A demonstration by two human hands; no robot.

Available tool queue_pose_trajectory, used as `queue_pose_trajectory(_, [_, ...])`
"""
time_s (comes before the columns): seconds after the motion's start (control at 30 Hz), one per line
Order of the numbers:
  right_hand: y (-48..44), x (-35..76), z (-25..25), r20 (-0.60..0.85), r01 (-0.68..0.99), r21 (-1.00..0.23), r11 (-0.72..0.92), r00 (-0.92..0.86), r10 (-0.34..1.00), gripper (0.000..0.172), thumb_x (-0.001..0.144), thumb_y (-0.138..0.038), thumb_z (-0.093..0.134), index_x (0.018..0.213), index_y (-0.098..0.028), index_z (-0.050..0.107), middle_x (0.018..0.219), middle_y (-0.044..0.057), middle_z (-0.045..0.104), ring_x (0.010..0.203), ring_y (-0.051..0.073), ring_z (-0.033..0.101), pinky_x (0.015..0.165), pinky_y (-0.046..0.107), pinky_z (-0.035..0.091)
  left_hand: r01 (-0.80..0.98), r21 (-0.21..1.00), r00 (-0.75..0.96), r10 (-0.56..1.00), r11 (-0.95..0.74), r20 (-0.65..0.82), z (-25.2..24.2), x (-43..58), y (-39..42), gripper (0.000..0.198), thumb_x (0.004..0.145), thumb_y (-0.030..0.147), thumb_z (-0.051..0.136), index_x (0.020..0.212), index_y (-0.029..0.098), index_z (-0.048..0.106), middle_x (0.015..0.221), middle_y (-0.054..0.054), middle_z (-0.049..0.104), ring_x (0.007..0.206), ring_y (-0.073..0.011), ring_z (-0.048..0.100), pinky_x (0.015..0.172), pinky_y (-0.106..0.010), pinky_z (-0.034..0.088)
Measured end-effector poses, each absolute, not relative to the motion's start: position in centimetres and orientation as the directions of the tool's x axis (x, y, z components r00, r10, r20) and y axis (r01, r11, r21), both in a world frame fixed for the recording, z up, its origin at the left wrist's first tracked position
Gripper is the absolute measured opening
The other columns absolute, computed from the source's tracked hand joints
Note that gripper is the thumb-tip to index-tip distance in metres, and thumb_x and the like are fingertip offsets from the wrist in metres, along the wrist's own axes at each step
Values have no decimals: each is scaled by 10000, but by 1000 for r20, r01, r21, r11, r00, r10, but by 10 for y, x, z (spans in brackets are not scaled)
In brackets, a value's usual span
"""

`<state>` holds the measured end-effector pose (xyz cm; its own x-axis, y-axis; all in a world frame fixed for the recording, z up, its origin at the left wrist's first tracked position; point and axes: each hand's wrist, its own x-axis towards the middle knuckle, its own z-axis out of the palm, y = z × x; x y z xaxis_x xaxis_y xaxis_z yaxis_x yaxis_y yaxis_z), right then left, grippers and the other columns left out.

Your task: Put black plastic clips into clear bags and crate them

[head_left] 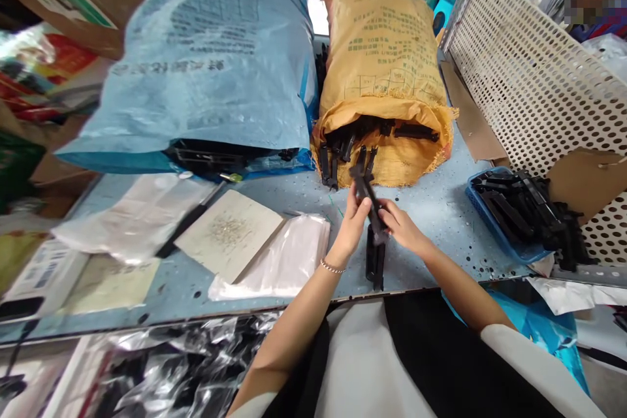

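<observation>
Between my two hands is a long black plastic part (371,206), held tilted above the table. My left hand (353,217) grips its left side, thumb laid along it. Fingers of my right hand (398,223) are closed on its lower right side. Beneath it, another black plastic part (375,264) lies near the table's front edge. Just beyond my hands, an orange woven sack (386,52) lies with its mouth towards me, and several similar black parts spill from it. The exact kind of the parts cannot be made out.
A large blue sack (215,65) with black parts in its mouth lies at left. A blue basket (509,245) piled with black parts stands right, by a perforated white panel (553,72). Clear plastic bags (279,258) and a square board (228,232) lie left. Someone sits beyond the panel.
</observation>
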<state>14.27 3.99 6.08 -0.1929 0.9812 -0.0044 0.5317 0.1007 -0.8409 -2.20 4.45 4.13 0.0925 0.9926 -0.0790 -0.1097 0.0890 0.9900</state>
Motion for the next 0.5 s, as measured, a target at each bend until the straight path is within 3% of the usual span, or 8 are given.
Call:
queue_pose_trajectory(0.1, [21, 142, 85, 137, 532, -824, 196, -149, 979, 412, 1055, -495, 314, 882, -222, 570, 735, 8, 579, 700, 179, 577, 706, 308, 471, -105, 991, 158, 985, 79, -62, 64, -26, 25, 650, 941, 517, 592, 1518, 277, 412, 1479, -85, 544, 1372, -259, 511, 1119, -386, 447])
queue_pose_trajectory(0.2, [29, 138, 100, 243, 580, -769, 269, -124, 962, 429, 1030, -553, 352, 804, -229, 518, 762, 26, 571, 747, 189, 558, 739, 322, 452, -45, 998, 213, 976, 49, -38, 79, -28, 7, 708, 944, 495, 595, 1566, 280, 334, 1586, -78, 438, 1458, -278, 422, 1181, -405, 386])
queue_pose_trajectory(0.27, [37, 132, 100, 188, 504, -833, 227, -127, 974, 444, 1012, -591, 374, 778, -235, 497, 735, 15, 553, 709, 177, 537, 693, 306, 446, 20, 1000, 216, 976, 4, -8, 84, -28, 0, 728, 961, 473, 573, 1592, 265, 276, 1628, -91, 374, 1496, -283, 369, 1220, -424, 328])
queue_pose_trajectory(0.37, [41, 123, 92, -40, 252, -968, -17, -88, 995, 509, 997, -659, 330, 734, -240, 454, 624, -26, 445, 542, 140, 424, 523, 272, 373, 127, 989, 184, 982, -74, 50, 85, -30, -2, 784, 927, 449, 629, 1591, 232, 273, 1619, -125, 380, 1505, -308, 346, 1240, -454, 281])
queue_pose_trajectory(0.43, [35, 120, 90, -150, 174, -977, -123, -151, 977, 554, 994, -692, 283, 723, -239, 451, 578, -45, 384, 481, 129, 360, 466, 265, 322, 105, 993, 138, 990, -47, 32, 86, -34, 1, 769, 894, 460, 665, 1554, 231, 343, 1568, -123, 448, 1459, -316, 415, 1208, -446, 336])
queue_pose_trajectory(0.5, [23, 122, 90, -116, 275, -961, -43, -256, 960, 578, 1017, -673, 253, 745, -226, 498, 601, -32, 440, 523, 137, 432, 511, 270, 371, -15, 997, 87, 994, 74, -73, 89, -41, 7, 684, 902, 495, 632, 1496, 234, 416, 1444, -114, 565, 1296, -292, 577, 1082, -411, 473])
